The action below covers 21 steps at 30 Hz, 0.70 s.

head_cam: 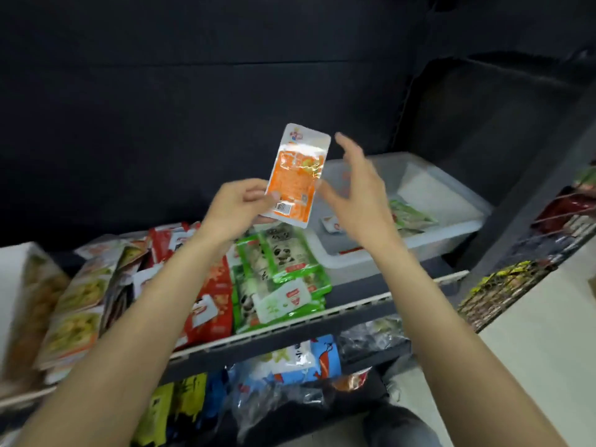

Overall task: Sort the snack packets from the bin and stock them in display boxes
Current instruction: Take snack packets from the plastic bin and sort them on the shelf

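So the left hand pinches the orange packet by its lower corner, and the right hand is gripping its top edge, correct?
Not quite. In the head view the left hand does pinch the orange packet at its lower corner, but the right hand is open beside the packet, fingers spread, holding nothing.

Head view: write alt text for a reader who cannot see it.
The left hand pinches an orange snack packet by its lower corner above a shelf, while the open right hand hovers beside it. Below lie green panda packets and red packets; a translucent bin sits behind.
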Tool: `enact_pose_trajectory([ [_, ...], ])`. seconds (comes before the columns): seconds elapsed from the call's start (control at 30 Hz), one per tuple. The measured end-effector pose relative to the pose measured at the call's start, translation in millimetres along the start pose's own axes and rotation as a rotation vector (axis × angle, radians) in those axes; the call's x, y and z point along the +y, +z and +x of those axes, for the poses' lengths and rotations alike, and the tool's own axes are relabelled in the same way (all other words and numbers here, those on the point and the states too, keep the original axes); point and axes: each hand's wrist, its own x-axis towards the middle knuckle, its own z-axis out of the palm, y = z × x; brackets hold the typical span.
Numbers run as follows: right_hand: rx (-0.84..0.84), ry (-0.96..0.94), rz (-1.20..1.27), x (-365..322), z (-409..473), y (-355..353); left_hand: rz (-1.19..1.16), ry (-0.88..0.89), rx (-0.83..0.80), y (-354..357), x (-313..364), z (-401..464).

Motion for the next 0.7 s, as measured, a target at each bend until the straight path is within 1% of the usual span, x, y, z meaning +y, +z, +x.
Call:
enact_pose_trajectory([
  [0.1, -0.244, 0.115, 0.172, -31.3, -24.5, 52.7, -0.067, -0.072, 0.134, -34.7, -22.6, -49.4],
  [0.17, -0.396, 0.177, 0.281, -46.5, -36.1, 88.8, -0.006, -0.074, 0.229, -59.6, -39.7, -77.1],
  [0.2, -0.46, 0.214, 0.343, -53.8, -41.3, 106.1, 0.096, -0.057, 0.282, -73.1, -48.2, -89.1],
  [0.27, -0.548, 0.288, 0.457, -67.3, -50.6, 139.8, 0.404, -0.023, 0.375, -99.9, -62.6, -109.4],
  [0.33, -0.58, 0.319, 0.473, -79.7, -57.7, 173.0, 0.708, -0.006, 0.455, -122.8, -69.2, -128.9],
  [0.37, -0.599, 0.322, 0.458, -85.9, -61.1, 188.6, 0.801, 0.026, 0.478, -132.2, -69.9, -138.1],
  [0.43, -0.668, 0.329, 0.451, -97.3, -67.5, 215.2, 0.901, 0.097, 0.465, -148.7, -71.7, -151.6],
  [0.47, -0.718, 0.336, 0.465, -101.8, -70.6, 226.3, 0.932, 0.089, 0.441, -155.8, -74.0, -156.7],
  [0.53, -0.801, 0.316, 0.464, -108.9, -78.9, 240.4, 0.989, 0.002, 0.368, -164.4, -79.1, -164.5],
  [0.57, -0.807, 0.267, 0.413, -110.0, -83.4, 244.6, 1.011, -0.061, 0.313, -166.4, -81.7, -167.0],
  [0.63, -0.726, 0.123, 0.242, -107.1, -88.9, 249.8, 1.038, -0.167, 0.199, -165.7, -86.8, -170.7],
  [0.7, -0.64, 0.013, 0.126, -104.4, -91.2, 249.1, 1.059, -0.172, 0.157, -162.7, -89.9, -173.2],
])
